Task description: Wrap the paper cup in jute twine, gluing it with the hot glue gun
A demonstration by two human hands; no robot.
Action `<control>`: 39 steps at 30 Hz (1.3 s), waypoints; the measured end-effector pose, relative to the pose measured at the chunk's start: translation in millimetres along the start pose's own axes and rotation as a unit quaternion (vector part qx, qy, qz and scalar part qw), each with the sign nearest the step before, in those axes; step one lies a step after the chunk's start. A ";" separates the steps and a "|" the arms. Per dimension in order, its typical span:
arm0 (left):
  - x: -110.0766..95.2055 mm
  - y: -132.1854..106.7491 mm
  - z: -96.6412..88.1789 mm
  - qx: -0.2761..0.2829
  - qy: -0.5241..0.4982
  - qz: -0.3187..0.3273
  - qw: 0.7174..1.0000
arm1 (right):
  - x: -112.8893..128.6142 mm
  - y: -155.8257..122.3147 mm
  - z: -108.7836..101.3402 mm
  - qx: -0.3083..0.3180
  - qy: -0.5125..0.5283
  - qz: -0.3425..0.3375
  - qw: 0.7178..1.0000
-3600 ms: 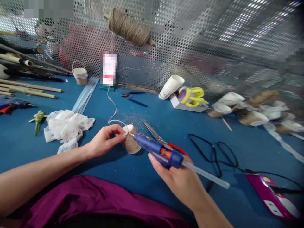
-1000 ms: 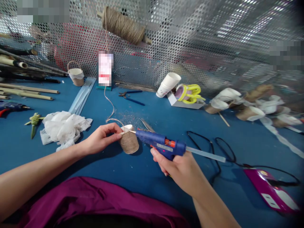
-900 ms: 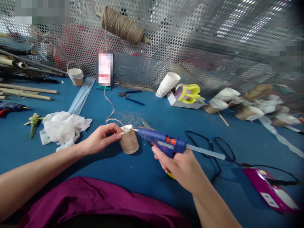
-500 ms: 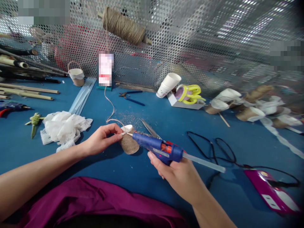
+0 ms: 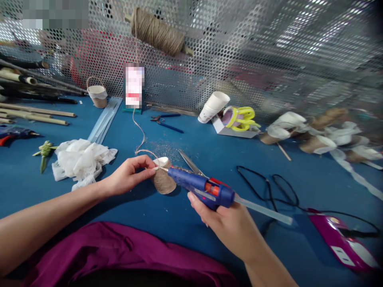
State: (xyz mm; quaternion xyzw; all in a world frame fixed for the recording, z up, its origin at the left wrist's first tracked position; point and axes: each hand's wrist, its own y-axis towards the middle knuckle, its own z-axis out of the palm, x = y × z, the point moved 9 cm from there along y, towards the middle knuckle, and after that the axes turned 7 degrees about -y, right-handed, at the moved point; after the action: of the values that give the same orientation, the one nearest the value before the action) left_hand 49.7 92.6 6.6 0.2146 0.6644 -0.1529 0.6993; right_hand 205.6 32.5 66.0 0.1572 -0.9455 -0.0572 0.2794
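Observation:
My left hand pinches the white rim of a small twine-wrapped cup that stands on the blue table. A strand of twine runs from the cup up to a spool on the mesh wall. My right hand grips a blue hot glue gun, its nozzle touching the cup's rim beside my left fingertips. A clear glue stick juts out of the gun's back.
Scissors lie just behind the gun. A black cord loops to a purple device at right. White lace lies at left, paper cups and finished wrapped cups at the back.
The glue gun swung from level to tilted down, its nozzle coming back to the cup's rim. My left hand stayed pinched on the rim.

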 end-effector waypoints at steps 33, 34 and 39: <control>-4.1 0.0 -1.7 -0.001 -0.004 0.015 1.000 | -61.5 28.9 8.8 0.062 0.245 0.195 0.948; -5.7 0.1 -2.4 -0.004 -0.002 0.020 1.000 | -70.3 35.0 3.8 0.046 0.234 0.206 0.949; -9.8 0.5 -4.4 -0.007 0.007 0.034 0.999 | -121.5 68.2 -19.8 -0.060 0.094 0.238 0.965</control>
State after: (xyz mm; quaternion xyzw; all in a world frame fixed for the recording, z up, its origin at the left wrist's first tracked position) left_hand 45.5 94.5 16.3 0.2330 0.6627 -0.1233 0.7010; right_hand 294.8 136.5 34.0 -0.0851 -0.9199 -0.0308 0.3815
